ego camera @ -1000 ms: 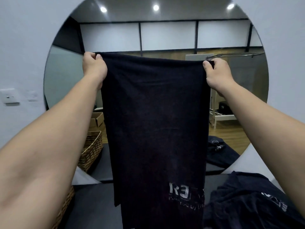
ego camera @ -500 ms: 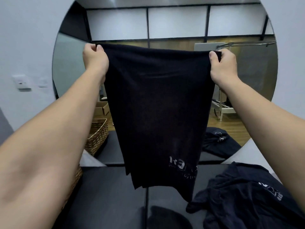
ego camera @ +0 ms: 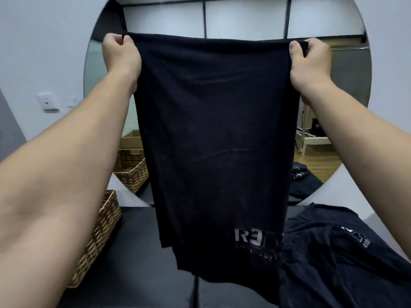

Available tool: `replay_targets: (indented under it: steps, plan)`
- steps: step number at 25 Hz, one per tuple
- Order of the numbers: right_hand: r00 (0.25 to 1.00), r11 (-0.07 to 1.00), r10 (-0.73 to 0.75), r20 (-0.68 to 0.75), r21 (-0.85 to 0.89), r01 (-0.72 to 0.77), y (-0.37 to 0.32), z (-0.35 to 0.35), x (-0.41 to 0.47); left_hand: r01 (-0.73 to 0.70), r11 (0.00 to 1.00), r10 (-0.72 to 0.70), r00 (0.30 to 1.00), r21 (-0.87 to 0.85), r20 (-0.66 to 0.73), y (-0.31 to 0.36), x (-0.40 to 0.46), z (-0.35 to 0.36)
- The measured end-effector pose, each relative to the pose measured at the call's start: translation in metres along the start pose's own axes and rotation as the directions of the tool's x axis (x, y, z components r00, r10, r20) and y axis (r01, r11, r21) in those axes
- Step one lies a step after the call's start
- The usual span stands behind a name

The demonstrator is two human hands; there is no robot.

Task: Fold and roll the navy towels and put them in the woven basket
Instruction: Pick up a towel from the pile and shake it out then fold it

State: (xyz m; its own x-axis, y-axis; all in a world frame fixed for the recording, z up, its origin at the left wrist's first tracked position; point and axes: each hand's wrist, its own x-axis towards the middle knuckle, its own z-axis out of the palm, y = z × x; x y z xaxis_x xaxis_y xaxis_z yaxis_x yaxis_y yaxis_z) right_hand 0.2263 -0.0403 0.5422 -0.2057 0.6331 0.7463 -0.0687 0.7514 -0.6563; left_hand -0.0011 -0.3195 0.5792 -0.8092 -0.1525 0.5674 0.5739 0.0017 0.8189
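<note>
- The left hand (ego camera: 121, 55) pinches the top left corner of a navy towel (ego camera: 213, 134), fingers curled round the edge.
- The right hand (ego camera: 310, 61) grips the top right corner likewise.
- The towel hangs stretched between them above a black table (ego camera: 138, 258).
- A woven basket (ego camera: 100, 236) stands at the left; more navy towels (ego camera: 338, 261) lie crumpled at the right.

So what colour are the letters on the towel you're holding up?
Pale grey-white letters on the navy towel, seen in the head view.
</note>
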Motion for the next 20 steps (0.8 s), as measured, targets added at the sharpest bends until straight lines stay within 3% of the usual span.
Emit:
replay_targets:
  steps: [5,9,13,20]
  plan:
    - [0.996,0.998,0.048,0.072,-0.049,-0.045,0.019,0.004,-0.011,0.058,0.998,-0.059,0.995,0.016,0.083,-0.021,-0.005,0.007]
    - [0.97,0.983,0.139,0.2,-0.143,-0.112,0.067,0.021,-0.028,0.165,0.983,-0.178,0.965,0.085,0.191,-0.079,-0.011,0.022]
    - [0.922,0.949,0.254,0.293,-0.261,-0.178,0.151,0.061,-0.059,0.285,0.941,-0.329,0.898,0.185,0.291,-0.187,-0.026,0.05]
    - [0.772,0.836,0.524,0.361,-0.394,-0.383,0.321,0.147,-0.127,0.401,0.806,-0.557,0.763,0.435,0.327,-0.39,-0.079,0.104]
